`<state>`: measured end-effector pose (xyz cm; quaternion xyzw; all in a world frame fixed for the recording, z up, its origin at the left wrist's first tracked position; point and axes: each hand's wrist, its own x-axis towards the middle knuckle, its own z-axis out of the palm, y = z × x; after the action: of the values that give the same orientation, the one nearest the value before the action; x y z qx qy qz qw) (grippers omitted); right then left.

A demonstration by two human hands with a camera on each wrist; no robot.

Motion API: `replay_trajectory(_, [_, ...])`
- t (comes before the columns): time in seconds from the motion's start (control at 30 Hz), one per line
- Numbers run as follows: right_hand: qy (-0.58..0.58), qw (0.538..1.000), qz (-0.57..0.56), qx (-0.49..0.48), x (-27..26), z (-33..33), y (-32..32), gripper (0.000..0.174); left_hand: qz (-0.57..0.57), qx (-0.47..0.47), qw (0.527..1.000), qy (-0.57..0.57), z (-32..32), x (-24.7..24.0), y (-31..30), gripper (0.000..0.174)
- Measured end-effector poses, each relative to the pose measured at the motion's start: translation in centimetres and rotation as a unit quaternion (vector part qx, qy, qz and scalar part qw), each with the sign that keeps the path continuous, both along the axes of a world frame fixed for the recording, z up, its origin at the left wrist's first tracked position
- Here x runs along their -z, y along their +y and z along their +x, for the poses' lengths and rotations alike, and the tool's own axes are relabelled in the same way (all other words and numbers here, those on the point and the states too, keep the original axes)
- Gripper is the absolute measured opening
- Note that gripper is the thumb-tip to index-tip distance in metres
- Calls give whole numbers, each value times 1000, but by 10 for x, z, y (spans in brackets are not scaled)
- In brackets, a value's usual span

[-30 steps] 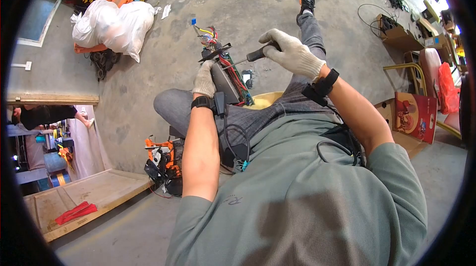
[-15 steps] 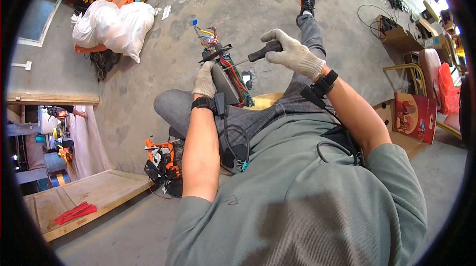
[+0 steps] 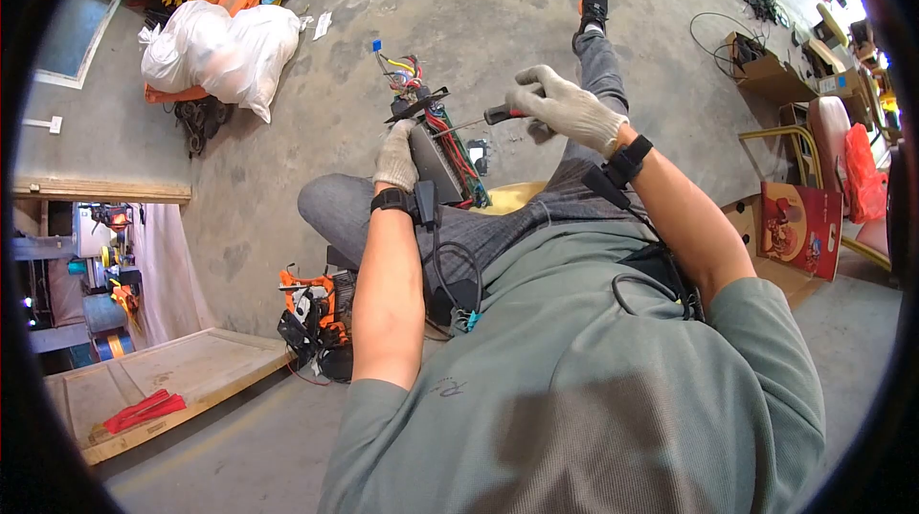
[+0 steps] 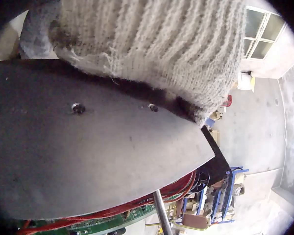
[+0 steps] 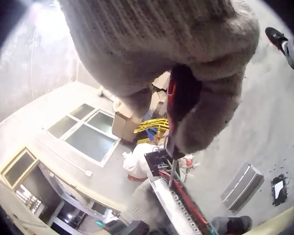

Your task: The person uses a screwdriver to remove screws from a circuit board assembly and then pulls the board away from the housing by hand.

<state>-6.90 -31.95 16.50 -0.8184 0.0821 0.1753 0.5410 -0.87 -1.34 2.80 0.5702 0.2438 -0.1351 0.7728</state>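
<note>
Grey metal and red wiring meet under a screwdriver (image 3: 496,115) as a person works on an electronics unit (image 3: 434,166) at the inner side of the L thigh (image 3: 335,208). The unit slants, its near end by the L edge of a partly hidden yellow item (image 3: 517,194); whether that edge bears any wt. can't be told. Gloved L hand (image 3: 395,155) grips the unit's long side nr. the far end; gloved R hand (image 3: 574,112) pinches the screwdriver's handle, w/ some fingers clear of it. Shaft (image 4: 161,213) meets the metal plate (image 4: 88,161) at its edge, beside red wires (image 4: 176,190) and a green circuit board (image 4: 127,215); exact tip hidden.

Good handling, by the look of it, calls for a fuller R grip before any hard push, then short, controlled pressure w/ the tip bearing on metal, not insulation or board. L hand seems well placed as an anchor nr. the plate's far corner, but its fingers should be kept out of the shaft's line in case of a slip. Loose leads w/ a blue connector (image 3: 376,45) at the far end could snag, so best kept away from the shaft.
</note>
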Motion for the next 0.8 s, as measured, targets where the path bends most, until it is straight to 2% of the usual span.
replay_trajectory(0.03, [-1,1000,0,0,0,2,-3,48,-10,14,1000,-11,-1,2,2,24])
replay_trajectory(0.1, [49,995,9,-85,0,9,-13,56,-19,28,999,-25,2,5,3,25])
replay_trajectory(0.13, [48,995,9,-86,3,9,-12,56,-12,15,1000,-10,4,7,3,25])
replay_trajectory(0.2, [-44,998,23,-43,12,5,-9,54,-4,2,1000,6,4,9,4,25])
replay_trajectory(0.23, [-44,998,23,-43,27,9,-10,54,-9,1,1000,1,4,10,4,25])
replay_trajectory(0.3, [-252,966,25,-59,42,14,-8,49,-14,1,1000,-4,5,13,6,26])
replay_trajectory(0.33, [-252,966,25,-59,50,14,-10,49,-8,5,1000,-5,7,15,7,26])
replay_trajectory(0.4, [-88,996,30,3,18,4,0,45,-1,9,1000,-5,5,12,5,26])
replay_trajectory(0.43, [-88,996,30,3,9,4,-2,45,-4,7,1000,-13,2,6,3,26])
replay_trajectory(0.5, [55,998,16,-33,-1,9,-6,51,-6,5,1000,-22,2,6,2,26])
replay_trajectory(0.63, [-5,998,58,-20,30,10,-9,54,-16,-2,1000,-12,-2,0,1,27])
replay_trajectory(0.7, [-187,979,80,-6,45,12,-6,54,-17,-1,1000,-8,-2,4,2,28])
replay_trajectory(0.73, [-187,979,80,-5,50,11,-10,54,-2,-2,1000,-12,0,7,2,28])
replay_trajectory(0.8, [-129,991,2,-30,24,3,-7,52,13,-2,1000,-16,1,8,3,28])
